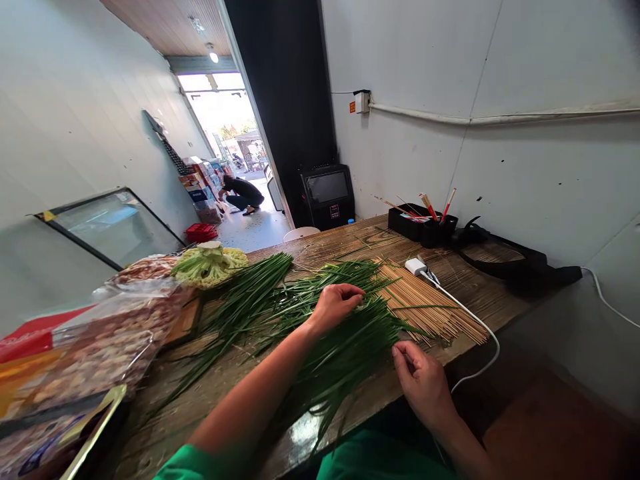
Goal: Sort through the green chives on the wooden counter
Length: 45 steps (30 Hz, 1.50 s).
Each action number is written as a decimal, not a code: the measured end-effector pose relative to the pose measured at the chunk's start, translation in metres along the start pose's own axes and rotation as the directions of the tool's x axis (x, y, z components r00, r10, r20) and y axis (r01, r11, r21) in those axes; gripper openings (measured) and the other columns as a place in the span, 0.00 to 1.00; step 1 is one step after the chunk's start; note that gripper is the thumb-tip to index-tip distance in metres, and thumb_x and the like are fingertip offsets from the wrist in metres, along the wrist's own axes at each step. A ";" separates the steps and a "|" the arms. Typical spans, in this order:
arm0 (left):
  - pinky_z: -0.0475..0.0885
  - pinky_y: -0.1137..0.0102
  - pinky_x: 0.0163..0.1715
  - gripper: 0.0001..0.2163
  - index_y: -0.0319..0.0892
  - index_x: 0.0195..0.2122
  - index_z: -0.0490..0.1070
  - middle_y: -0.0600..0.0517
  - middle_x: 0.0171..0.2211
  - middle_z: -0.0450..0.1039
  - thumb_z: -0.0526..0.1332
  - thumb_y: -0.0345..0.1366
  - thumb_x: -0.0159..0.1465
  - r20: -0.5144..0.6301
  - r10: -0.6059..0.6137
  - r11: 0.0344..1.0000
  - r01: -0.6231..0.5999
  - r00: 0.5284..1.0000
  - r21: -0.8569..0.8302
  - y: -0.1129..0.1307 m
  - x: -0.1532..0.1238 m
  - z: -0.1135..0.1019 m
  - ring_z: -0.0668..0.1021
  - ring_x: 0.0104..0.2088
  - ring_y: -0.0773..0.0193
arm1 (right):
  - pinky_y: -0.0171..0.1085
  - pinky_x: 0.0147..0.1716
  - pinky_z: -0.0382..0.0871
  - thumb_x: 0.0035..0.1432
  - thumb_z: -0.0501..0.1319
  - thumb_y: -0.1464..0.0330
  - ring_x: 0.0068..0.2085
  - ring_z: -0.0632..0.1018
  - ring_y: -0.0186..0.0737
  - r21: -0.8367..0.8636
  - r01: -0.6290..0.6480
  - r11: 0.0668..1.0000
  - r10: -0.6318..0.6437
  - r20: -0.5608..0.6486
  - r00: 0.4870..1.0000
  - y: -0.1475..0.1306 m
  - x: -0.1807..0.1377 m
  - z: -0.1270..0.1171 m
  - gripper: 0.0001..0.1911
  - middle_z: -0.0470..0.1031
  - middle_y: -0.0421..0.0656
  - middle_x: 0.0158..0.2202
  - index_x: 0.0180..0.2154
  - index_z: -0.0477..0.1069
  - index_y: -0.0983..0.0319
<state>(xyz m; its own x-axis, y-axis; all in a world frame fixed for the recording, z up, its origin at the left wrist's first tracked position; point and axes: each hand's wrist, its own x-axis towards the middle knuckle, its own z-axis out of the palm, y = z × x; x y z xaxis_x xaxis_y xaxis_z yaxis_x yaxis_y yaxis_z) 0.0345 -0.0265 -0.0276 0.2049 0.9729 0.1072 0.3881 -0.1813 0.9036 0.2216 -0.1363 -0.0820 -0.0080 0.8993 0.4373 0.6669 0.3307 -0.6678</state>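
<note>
A big spread of long green chive leaves (280,307) lies across the wooden table (210,400). My left hand (336,303) rests on top of the pile with its fingers curled down into the leaves. My right hand (419,377) sits near the table's front edge, fingers pinched together on the ends of a few leaves. A flat bundle of thin bamboo skewers (435,307) lies just right of the greens.
A cauliflower (210,263) and clear bags of food (100,333) sit at the left. A white charger and cable (450,293), a black holder with chopsticks (425,227) and a dark tray (505,260) are at the right. A person crouches in the far doorway (243,193).
</note>
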 end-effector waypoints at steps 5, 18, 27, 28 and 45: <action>0.66 0.74 0.28 0.13 0.38 0.36 0.78 0.53 0.28 0.78 0.60 0.38 0.54 -0.009 0.018 0.999 -0.018 1.000 0.047 0.001 0.000 0.000 0.73 0.26 0.69 | 0.31 0.21 0.60 0.64 0.50 0.60 0.20 0.70 0.32 -0.012 0.024 1.000 -0.024 -0.014 1.000 -0.002 0.001 -0.001 0.17 0.69 0.37 0.19 0.30 0.69 0.61; 0.68 0.74 0.30 0.10 0.39 0.33 0.78 0.52 0.28 0.78 0.62 0.38 0.55 -0.047 0.037 0.999 -0.037 0.998 0.007 0.001 -0.001 0.005 0.75 0.27 0.68 | 0.31 0.22 0.61 0.64 0.49 0.59 0.20 0.71 0.32 -0.008 0.033 0.999 -0.034 -0.022 0.999 -0.002 0.001 0.000 0.17 0.70 0.38 0.19 0.30 0.69 0.61; 0.68 0.74 0.29 0.11 0.38 0.35 0.78 0.52 0.28 0.78 0.61 0.37 0.55 -0.015 0.017 1.000 -0.017 1.000 -0.026 0.004 -0.002 0.004 0.75 0.27 0.68 | 0.31 0.22 0.61 0.64 0.50 0.59 0.21 0.71 0.33 -0.005 0.024 1.000 -0.024 -0.011 1.000 0.001 0.001 0.001 0.16 0.70 0.38 0.20 0.31 0.69 0.61; 0.68 0.74 0.29 0.11 0.37 0.35 0.78 0.52 0.28 0.78 0.61 0.37 0.55 -0.015 0.014 0.999 -0.014 1.000 -0.036 0.003 -0.002 0.004 0.75 0.27 0.68 | 0.31 0.22 0.61 0.64 0.50 0.59 0.21 0.71 0.33 -0.008 0.025 1.000 -0.025 -0.009 1.000 0.001 0.001 0.001 0.16 0.70 0.37 0.20 0.31 0.69 0.61; 0.67 0.74 0.28 0.12 0.37 0.34 0.78 0.51 0.27 0.77 0.60 0.39 0.54 -0.014 0.050 0.999 -0.050 0.999 -0.008 0.003 -0.001 0.004 0.74 0.26 0.68 | 0.31 0.21 0.60 0.64 0.51 0.61 0.20 0.71 0.32 -0.002 0.054 0.999 -0.054 -0.024 0.998 0.000 0.002 0.001 0.15 0.70 0.37 0.19 0.31 0.69 0.62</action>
<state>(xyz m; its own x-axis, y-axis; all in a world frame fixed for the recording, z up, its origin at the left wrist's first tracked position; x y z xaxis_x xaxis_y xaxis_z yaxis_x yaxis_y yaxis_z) 0.0386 -0.0290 -0.0262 0.2116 0.9645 0.1580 0.3704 -0.2288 0.9002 0.2207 -0.1344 -0.0819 -0.0258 0.8730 0.4870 0.6671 0.3779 -0.6420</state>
